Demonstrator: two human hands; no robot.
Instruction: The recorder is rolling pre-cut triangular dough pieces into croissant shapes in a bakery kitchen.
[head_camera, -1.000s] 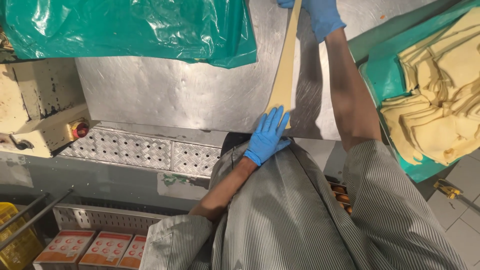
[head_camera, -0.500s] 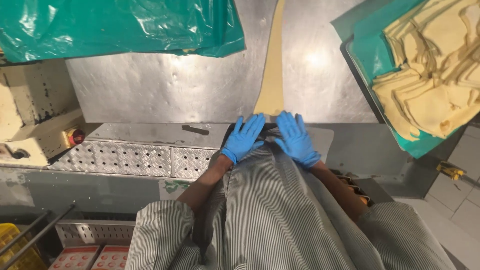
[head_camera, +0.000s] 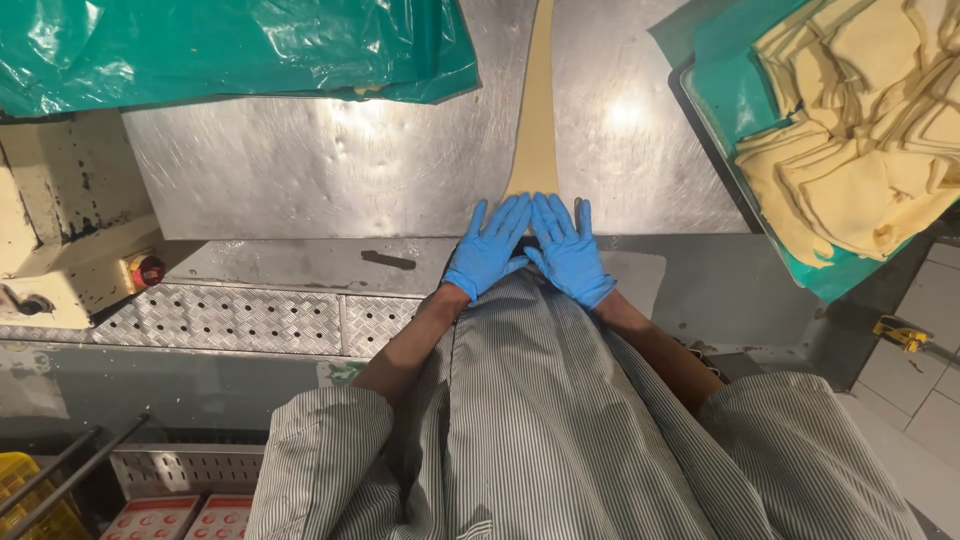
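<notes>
Hands have come together: half a second ago they were meeting at the strip's near end; now our left hand (head_camera: 488, 247) and right hand (head_camera: 568, 248), in blue gloves, lie flat, fingers released, on the long pale-yellow dough strip (head_camera: 537, 110) stretching ahead across the steel worktop (head_camera: 300, 170). We judge pressing underway.

A crumpled green plastic sheet (head_camera: 230, 45) lies at eleven o'clock on the dented steel table (head_camera: 330, 170). At two o'clock a tray lined with green plastic (head_camera: 760, 180) holds a heap of pale yellow dough sheets (head_camera: 870, 130). At nine o'clock stands a cream machine housing (head_camera: 60, 220) with a red button (head_camera: 150, 270), beside a perforated metal plate (head_camera: 240, 320).
</notes>
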